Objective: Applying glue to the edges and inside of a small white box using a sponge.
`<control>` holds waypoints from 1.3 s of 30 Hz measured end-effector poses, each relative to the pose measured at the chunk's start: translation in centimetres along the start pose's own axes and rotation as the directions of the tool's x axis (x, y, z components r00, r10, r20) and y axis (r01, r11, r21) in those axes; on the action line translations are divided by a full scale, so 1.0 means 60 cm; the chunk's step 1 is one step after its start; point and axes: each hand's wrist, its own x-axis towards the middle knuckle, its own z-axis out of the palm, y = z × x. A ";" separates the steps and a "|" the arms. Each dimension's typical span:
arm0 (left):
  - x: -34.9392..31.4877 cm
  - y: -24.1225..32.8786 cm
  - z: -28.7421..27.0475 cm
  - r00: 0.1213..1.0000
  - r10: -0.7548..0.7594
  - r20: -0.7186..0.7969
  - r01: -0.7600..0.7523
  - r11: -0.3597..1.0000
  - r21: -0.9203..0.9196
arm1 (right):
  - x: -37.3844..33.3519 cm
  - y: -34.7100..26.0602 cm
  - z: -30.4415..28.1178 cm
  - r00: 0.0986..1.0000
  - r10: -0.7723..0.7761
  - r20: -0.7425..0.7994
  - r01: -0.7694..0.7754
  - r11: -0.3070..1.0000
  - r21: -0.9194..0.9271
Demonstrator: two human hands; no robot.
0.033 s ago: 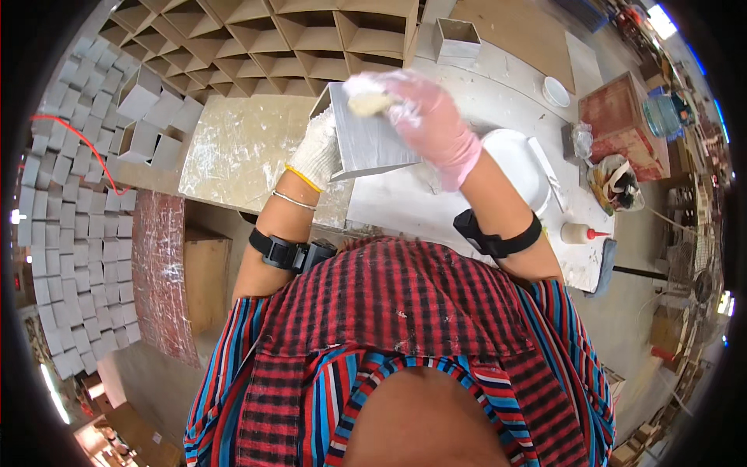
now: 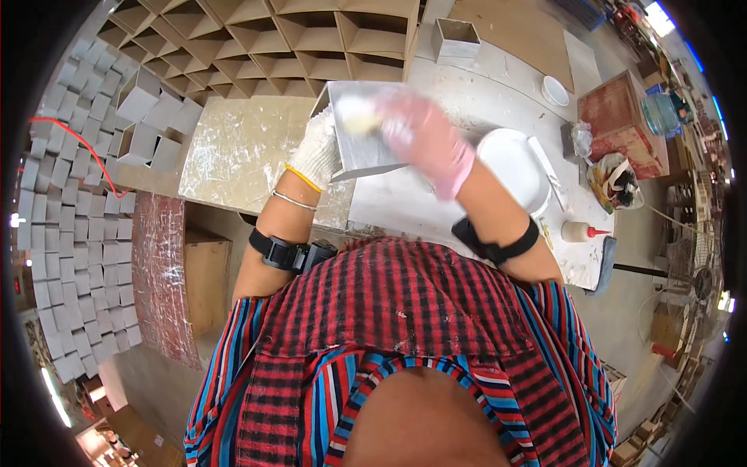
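Observation:
My left hand [image 2: 314,148], in a white knitted glove with a yellow cuff, grips the left side of a grey open-ended box [image 2: 354,156], its fingers partly hidden inside. The box is held tilted over the table, with wet-looking streaks on its upper face. A pale yellow sponge [image 2: 359,117], blurred by motion, is at that face. My right hand [image 2: 424,136], in a pink rubber glove smeared white, is closed on the sponge. Close to my right wrist lies a round white dish [image 2: 510,159] of white paste, with a white flat stick [image 2: 545,163] across its rim.
A brown cardboard grid [image 2: 272,47] fills the back left. Several grey boxes [image 2: 144,144] stand left, before a large stack of them [image 2: 78,272]. Another grey box [image 2: 457,40] stands behind. To the right are a white bowl [image 2: 555,92], a red-tipped squeeze bottle [image 2: 577,232] and a cloth [image 2: 604,265].
My right hand has moved slightly down with the sponge across the box's upper face. My left hand and the box stay almost where they were.

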 end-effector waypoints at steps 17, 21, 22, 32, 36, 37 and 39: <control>-0.028 0.079 -0.062 0.994 -0.085 -0.062 0.071 0.975 -0.211 | -0.034 -0.048 0.016 0.982 0.115 0.149 -0.107 0.992 -0.061; -0.038 0.083 -0.052 0.995 -0.073 -0.063 0.059 0.976 -0.208 | -0.031 -0.052 0.008 0.990 0.130 0.063 -0.139 0.973 0.185; -0.039 0.082 -0.048 0.994 -0.066 -0.086 0.051 0.984 -0.169 | -0.024 -0.050 0.007 0.985 0.170 -0.023 -0.165 0.977 0.132; -0.026 0.077 -0.048 1.000 -0.004 -0.014 0.001 0.979 -0.202 | -0.041 -0.075 0.006 0.995 0.096 0.037 -0.101 0.983 0.157; -0.027 0.078 -0.044 0.926 0.031 0.377 0.128 0.911 -0.391 | -0.011 -0.035 -0.005 0.964 0.212 -0.159 -0.199 0.975 0.096; -0.026 0.073 -0.039 0.983 0.015 0.185 0.042 0.953 -0.300 | -0.015 -0.034 -0.007 0.981 0.131 -0.142 -0.127 0.991 0.037; -0.028 0.074 -0.037 0.999 0.027 -0.031 -0.033 0.978 -0.207 | -0.027 -0.038 -0.006 0.997 0.070 -0.008 -0.070 0.998 0.002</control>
